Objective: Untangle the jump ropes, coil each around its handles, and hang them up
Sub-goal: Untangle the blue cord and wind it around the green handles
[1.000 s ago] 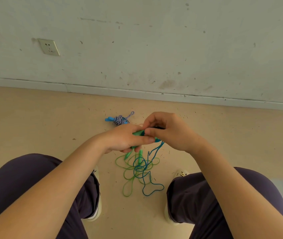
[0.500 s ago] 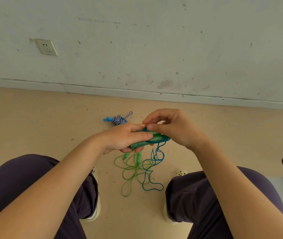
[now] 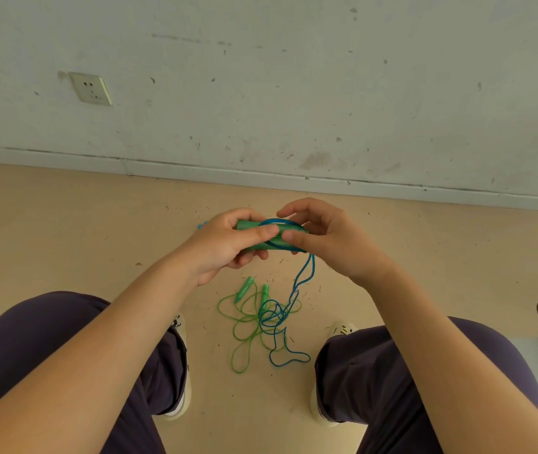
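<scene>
Both hands gripped one bundle, head view only. Left hand [image 3: 225, 247] was clenched round the green handles [image 3: 261, 239], thumb laid along the top, fingers curled under. Right hand [image 3: 330, 239] pinched the right end of the handles, thumb and fingers holding the blue rope [image 3: 305, 273] where it wrapped over them. Bundle was held in the air above the floor [image 3: 64, 224], between the knees, near the wall [image 3: 294, 77].

Long axis of the handles ran left to right, roughly level, right end tipped slightly near; which end is the rope end could not be told, hands covered both.

Progress, judged: early-middle. A few blue turns sat on the handles; most of the blue rope hung down off the right end to a loose pile on the floor. That pile overlapped a second green rope [image 3: 244, 329], whose two handles [image 3: 244, 290] lay on the floor, uncoiled. A blue bit [image 3: 200, 225] peeked out left of the left hand, too hidden to identify. Left to do: finish the blue coil, free and coil the green one, hang them. No hook or hanger in view.
</scene>
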`<control>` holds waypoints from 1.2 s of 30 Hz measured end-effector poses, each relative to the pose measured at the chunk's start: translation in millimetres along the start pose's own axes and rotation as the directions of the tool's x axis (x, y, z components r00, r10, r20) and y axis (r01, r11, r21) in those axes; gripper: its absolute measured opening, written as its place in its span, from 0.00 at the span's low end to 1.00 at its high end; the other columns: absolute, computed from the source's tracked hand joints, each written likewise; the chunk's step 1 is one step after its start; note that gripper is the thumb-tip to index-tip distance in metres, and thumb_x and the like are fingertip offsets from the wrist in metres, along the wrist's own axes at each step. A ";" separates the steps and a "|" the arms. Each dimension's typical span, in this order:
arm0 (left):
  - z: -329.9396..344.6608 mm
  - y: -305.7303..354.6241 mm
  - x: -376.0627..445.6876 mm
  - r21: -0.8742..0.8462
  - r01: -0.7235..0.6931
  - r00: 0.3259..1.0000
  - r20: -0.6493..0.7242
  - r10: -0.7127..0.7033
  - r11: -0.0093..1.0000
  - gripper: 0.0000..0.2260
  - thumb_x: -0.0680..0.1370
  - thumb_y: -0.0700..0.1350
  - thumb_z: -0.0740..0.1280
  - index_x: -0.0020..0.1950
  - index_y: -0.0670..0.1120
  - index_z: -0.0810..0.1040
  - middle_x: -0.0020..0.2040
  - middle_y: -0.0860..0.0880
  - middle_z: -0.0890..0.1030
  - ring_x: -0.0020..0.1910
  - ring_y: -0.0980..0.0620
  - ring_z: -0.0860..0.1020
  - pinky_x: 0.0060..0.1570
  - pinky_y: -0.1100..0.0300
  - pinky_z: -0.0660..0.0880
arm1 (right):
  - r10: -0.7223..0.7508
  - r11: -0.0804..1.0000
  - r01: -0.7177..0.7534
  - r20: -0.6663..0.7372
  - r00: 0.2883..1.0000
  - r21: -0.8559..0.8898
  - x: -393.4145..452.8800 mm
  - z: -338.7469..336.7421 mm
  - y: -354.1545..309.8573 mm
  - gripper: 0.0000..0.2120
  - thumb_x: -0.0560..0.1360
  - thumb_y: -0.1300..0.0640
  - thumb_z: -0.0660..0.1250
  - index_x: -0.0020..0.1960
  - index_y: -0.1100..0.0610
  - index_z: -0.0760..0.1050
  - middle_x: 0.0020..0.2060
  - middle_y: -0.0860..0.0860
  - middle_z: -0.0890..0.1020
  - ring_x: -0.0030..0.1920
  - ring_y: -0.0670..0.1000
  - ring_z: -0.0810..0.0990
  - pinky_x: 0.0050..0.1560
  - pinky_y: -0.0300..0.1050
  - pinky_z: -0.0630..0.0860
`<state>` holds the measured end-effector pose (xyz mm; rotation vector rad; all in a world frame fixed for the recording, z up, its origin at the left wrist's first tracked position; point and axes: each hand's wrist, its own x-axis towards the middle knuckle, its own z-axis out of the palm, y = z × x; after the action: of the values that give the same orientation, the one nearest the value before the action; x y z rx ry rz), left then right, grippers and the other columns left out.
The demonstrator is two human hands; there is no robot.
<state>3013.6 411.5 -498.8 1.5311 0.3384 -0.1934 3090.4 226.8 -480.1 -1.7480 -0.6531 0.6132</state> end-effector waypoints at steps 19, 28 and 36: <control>-0.9 4.5 -6.7 0.022 0.120 0.954 0.273 -0.121 0.993 0.09 0.84 0.50 0.57 0.56 0.47 0.73 0.36 0.46 0.74 0.26 0.53 0.63 0.25 0.63 0.55 | 0.022 0.975 -0.012 0.043 0.999 -0.221 0.2 -0.2 1.8 0.10 0.72 0.53 0.75 0.50 0.55 0.79 0.32 0.43 0.77 0.33 0.41 0.74 0.36 0.32 0.69; -9.4 3.8 -7.9 0.189 0.118 0.895 0.405 -0.187 0.975 0.07 0.84 0.45 0.60 0.52 0.46 0.76 0.41 0.44 0.79 0.32 0.52 0.72 0.27 0.65 0.67 | 0.058 0.928 -0.018 0.097 0.994 -0.373 -3.6 -2.0 5.7 0.09 0.72 0.49 0.75 0.48 0.49 0.78 0.35 0.51 0.79 0.35 0.45 0.73 0.37 0.38 0.71; -8.4 3.9 -9.8 0.196 0.083 0.900 0.406 -0.157 0.977 0.07 0.84 0.44 0.58 0.53 0.47 0.76 0.40 0.47 0.78 0.33 0.54 0.72 0.29 0.67 0.67 | 0.168 0.967 -0.153 0.058 0.984 -0.203 -3.6 -6.5 -0.5 0.19 0.80 0.44 0.62 0.40 0.59 0.76 0.27 0.51 0.76 0.27 0.49 0.70 0.29 0.38 0.67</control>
<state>3004.9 419.2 -492.0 1.5935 0.0722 -0.6558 3092.3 220.0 -477.8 -1.9859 -0.6454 0.7491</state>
